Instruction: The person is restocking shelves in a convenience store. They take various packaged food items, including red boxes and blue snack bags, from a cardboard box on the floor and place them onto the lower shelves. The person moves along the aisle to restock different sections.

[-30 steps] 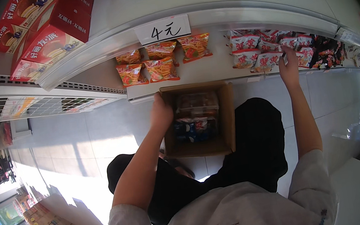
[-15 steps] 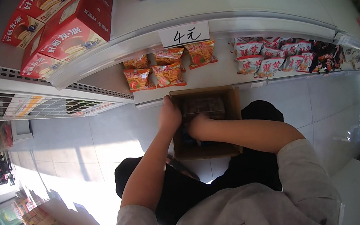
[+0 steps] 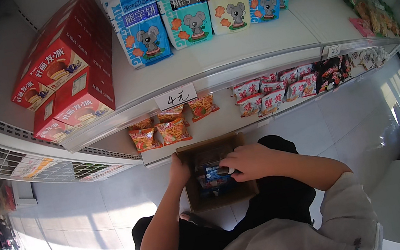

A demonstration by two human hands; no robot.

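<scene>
An open cardboard box (image 3: 197,206) stands between my knees, close to the lower shelf. My left hand (image 3: 179,171) is closed on the box's left rim. Over the box's right side, my right hand (image 3: 248,162) has its fingers closed on a small dark-and-white packet (image 3: 226,170), whose kind I cannot make out. Just beyond those fingertips, inside the box, lie blue printed packages (image 3: 212,174). Deeper in the box it is shadowed, with a clear wrapped pack (image 3: 210,156) toward the far wall.
Orange snack bags (image 3: 173,130) and red-and-white snack bags (image 3: 272,100) lie on the lower shelf. The upper shelf's edge (image 3: 243,68) juts out above them, carrying red boxes (image 3: 63,73) and upright biscuit bags (image 3: 188,14). A wire rack (image 3: 33,162) stands at the left.
My right hand has come up from inside the box to its right side, with the small packet in its fingers. The view has tilted up, showing more of the upper shelf.
</scene>
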